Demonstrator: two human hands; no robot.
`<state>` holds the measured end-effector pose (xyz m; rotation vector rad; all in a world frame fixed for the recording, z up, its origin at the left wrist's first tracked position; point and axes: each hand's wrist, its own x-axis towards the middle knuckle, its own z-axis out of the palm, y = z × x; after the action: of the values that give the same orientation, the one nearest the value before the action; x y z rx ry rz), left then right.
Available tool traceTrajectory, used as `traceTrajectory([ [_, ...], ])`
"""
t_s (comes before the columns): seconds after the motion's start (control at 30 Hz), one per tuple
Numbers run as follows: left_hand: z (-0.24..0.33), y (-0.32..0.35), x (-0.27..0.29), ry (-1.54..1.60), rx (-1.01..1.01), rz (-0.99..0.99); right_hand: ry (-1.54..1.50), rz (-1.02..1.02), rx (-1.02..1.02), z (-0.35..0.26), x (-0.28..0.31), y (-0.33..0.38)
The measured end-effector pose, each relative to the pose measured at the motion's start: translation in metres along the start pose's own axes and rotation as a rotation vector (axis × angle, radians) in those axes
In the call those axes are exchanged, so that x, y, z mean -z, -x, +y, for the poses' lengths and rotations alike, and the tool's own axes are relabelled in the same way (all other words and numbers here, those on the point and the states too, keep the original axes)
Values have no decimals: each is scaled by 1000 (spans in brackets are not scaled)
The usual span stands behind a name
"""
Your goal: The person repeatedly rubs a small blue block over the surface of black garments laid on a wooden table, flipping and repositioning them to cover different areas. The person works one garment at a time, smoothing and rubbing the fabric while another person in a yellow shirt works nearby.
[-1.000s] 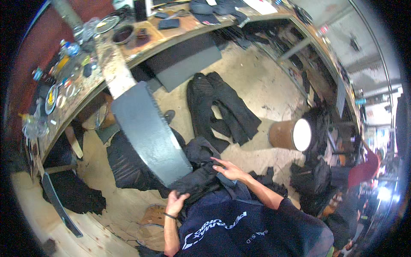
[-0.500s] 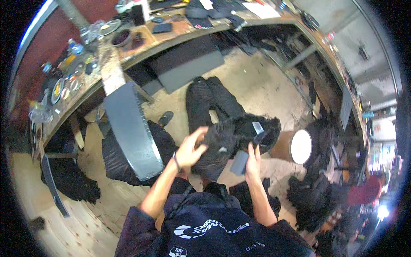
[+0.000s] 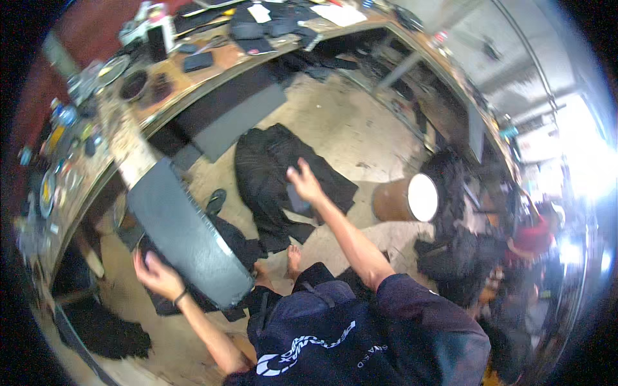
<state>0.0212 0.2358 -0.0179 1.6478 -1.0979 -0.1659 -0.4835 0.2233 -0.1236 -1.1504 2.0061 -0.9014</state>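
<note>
My left hand (image 3: 158, 276) is open, fingers apart, beside the left edge of a long grey padded board (image 3: 187, 225) that slopes down from the workbench toward me. My right hand (image 3: 305, 183) reaches out over a pile of black garments (image 3: 267, 177) on the floor. A small flat grey rectangular piece (image 3: 297, 199) shows under its palm, and the fingers seem closed on it, though the grip is partly hidden. More black cloth (image 3: 232, 241) lies under and beside the padded board.
A cluttered wooden workbench (image 3: 212, 71) curves around the far side. A brown drum with a white top (image 3: 393, 199) stands on the right. Dark piles (image 3: 444, 257) lie beyond it, near a person in red (image 3: 534, 241). A sandal (image 3: 216, 201) lies beside the board.
A black garment that was between my hands now lies on the floor pile. My left hand has moved left past the board, and my right hand forward and left. The view has turned right.
</note>
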Motion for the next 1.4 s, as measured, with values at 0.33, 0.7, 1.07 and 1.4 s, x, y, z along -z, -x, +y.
traceTrajectory([
  [0.33, -373, -43, -80, -1044, -30, -1281, 538, -418, -766, 120, -9, 292],
  [0.7, -423, -73, -117, 560, 955, -985, 467, -343, -383, 53, -38, 246],
  [1.07, -75, 200, 73, -338, -233, -1716, 468, -636, 152, -69, -45, 248],
  [1.4, 64, 202, 95, -430, -288, -1776, 745, -1476, 648, -125, -35, 231],
])
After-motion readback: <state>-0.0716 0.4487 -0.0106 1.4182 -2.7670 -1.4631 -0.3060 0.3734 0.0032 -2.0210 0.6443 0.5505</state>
